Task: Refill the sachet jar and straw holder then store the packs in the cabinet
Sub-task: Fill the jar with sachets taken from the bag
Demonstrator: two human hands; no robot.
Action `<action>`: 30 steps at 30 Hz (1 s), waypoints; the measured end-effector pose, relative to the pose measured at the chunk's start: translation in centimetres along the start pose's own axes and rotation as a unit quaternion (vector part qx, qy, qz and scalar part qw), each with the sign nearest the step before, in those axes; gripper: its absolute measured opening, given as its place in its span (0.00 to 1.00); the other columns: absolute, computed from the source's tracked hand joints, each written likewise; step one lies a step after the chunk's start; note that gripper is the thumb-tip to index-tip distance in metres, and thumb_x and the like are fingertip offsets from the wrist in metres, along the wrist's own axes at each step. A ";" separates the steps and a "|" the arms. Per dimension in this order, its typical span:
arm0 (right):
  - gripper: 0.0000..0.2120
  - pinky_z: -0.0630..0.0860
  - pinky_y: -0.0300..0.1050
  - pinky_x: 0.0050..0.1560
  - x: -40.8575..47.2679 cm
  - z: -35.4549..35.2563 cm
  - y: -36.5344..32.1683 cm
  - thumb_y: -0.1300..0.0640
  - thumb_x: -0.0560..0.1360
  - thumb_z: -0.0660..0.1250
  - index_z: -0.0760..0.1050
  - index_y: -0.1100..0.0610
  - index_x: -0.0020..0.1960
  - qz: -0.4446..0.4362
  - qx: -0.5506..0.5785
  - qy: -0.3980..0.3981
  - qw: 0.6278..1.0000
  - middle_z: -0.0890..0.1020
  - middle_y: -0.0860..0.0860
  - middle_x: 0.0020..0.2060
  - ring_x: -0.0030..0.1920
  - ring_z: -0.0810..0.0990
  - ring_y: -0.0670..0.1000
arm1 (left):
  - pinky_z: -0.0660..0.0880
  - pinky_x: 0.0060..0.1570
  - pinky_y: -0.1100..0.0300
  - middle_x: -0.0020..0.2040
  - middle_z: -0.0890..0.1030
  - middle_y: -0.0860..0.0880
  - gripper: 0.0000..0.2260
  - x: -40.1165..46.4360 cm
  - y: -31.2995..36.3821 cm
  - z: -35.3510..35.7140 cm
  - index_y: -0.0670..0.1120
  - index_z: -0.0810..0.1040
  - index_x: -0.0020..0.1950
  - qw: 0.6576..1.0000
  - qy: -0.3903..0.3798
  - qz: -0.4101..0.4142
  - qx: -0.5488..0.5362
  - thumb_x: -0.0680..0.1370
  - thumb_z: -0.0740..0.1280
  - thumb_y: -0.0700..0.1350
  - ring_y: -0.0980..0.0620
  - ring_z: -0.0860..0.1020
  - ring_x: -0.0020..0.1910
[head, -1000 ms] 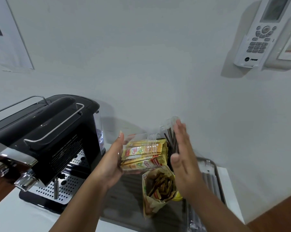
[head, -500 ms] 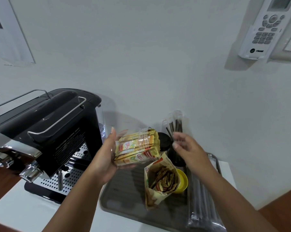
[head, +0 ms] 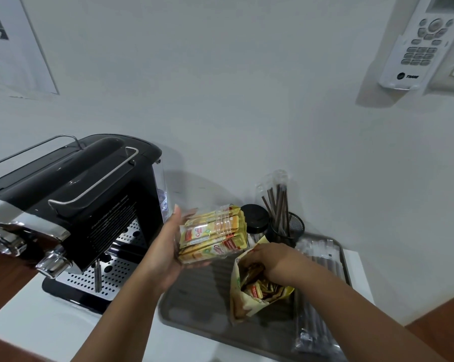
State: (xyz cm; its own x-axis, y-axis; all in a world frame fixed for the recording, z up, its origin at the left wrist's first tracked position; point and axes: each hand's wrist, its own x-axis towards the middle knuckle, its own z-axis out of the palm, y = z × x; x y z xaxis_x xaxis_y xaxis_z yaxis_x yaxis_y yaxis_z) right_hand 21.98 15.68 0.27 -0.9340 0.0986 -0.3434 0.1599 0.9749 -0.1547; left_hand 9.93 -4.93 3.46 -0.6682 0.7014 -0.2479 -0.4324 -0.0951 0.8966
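My left hand [head: 165, 252] holds the clear sachet jar [head: 215, 231] tilted on its side above the tray; it is packed with yellow sachets. My right hand [head: 270, 259] reaches down into the open yellow sachet pack [head: 249, 301], which stands on the grey tray [head: 194, 301]. Its fingers are hidden inside the pack. Behind the pack, the black mesh straw holder [head: 294, 228] has a few wrapped brown straws [head: 278, 202] in it. A clear pack of straws [head: 317, 304] lies along the tray's right side.
A black round lid [head: 254, 216] sits on a container behind the jar. A black coffee machine [head: 90, 205] stands at the left on the white counter [head: 37, 322]. A white remote [head: 416, 43] hangs on the wall, upper right.
My right hand has dropped from beside the jar, past the straw holder, into the sachet pack. The left hand has kept the jar in about the same place.
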 end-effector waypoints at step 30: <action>0.21 0.74 0.32 0.56 -10.1 -9.6 2.2 0.71 0.69 0.66 0.81 0.51 0.54 -0.117 0.102 0.564 0.811 0.80 0.37 0.51 0.53 0.79 0.38 | 0.78 0.45 0.44 0.61 0.81 0.40 0.29 1.8 1.3 1.9 0.48 0.74 0.68 0.997 -0.046 -0.041 -0.040 0.77 0.54 0.66 0.36 0.81 0.55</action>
State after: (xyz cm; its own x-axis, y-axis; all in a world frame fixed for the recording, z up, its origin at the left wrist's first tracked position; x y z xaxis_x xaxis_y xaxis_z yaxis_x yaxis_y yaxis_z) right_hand 28.66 18.72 12.30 -0.6256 0.1470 0.7662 -0.1219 0.9516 -0.2821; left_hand 9.30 -2.47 4.82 -0.5720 0.7706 -0.2811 -0.5333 -0.0890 0.8413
